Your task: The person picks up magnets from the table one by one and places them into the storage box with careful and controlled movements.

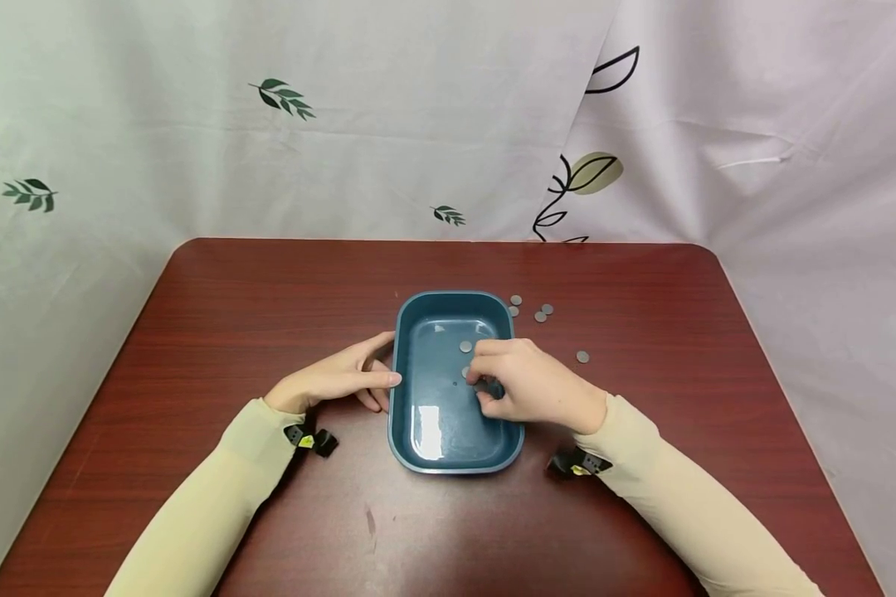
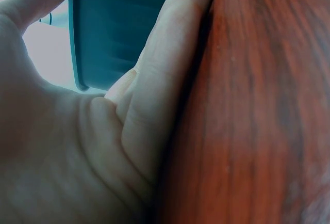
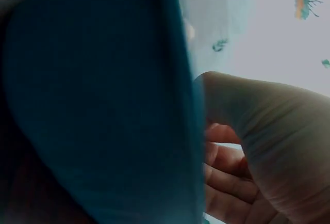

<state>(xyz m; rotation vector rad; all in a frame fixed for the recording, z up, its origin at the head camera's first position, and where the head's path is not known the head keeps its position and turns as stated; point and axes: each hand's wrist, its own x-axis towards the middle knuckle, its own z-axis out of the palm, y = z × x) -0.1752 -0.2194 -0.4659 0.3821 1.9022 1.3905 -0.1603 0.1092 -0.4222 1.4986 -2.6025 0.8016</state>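
Observation:
A blue rectangular tray point(image 1: 419, 463) with rounded corners stands on the table. My left hand point(image 1: 341, 375) rests against its left side, the thumb tip at the rim. In the left wrist view, the left fingers point(image 2: 160, 79) lie fairly straight between the tray's outer wall and the wood. Over the tray's right half is my right hand point(image 1: 533, 383), fingers bent and thumb apart from them. A coin point(image 1: 466, 372) shows right at its fingertips, partly covered, and another coin point(image 1: 466, 347) lies on the tray floor. The tray wall point(image 3: 103, 100) hides part of the right hand in the right wrist view.
Several loose coins point(image 1: 541, 317) lie on the table behind and right of the tray, with one coin point(image 1: 582, 357) farther right. The reddish wood table point(image 1: 284, 290) ends at a white curtain point(image 1: 388, 166) with leaf prints. Each wrist bears a small black camera.

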